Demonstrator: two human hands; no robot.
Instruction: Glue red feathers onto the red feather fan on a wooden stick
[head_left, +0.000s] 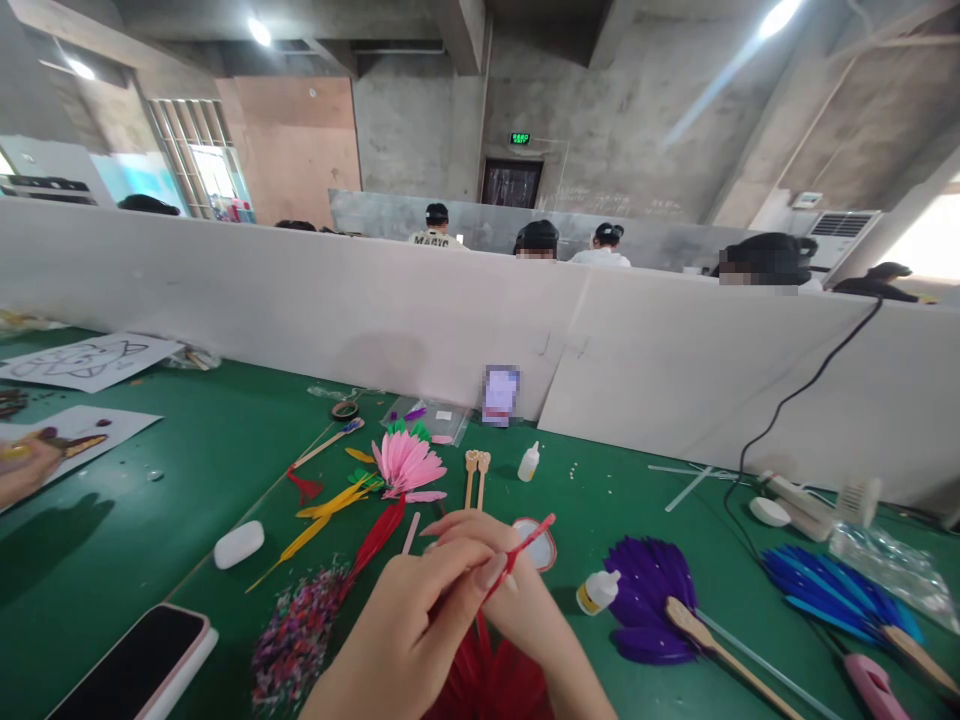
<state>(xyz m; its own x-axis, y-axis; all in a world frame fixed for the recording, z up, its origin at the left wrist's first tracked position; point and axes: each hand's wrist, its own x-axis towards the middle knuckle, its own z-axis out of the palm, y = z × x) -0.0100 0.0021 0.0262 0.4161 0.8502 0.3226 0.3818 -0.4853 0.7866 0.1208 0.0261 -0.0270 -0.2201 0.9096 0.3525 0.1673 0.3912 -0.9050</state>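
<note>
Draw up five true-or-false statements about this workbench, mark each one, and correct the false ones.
1. The left hand pinches a thin red strip. True.
2. Blue feathers lie to the right of the purple feathers. True.
3. The purple feathers lie left of the left hand. False: they lie to its right.
4. Pink feathers lie beyond the dark-screened phone. True.
5. The blue feathers touch the pink feathers. False: they lie well apart.

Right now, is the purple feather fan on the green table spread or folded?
Spread: the purple feather fan splays outward from the broad end of its wooden handle.
</note>
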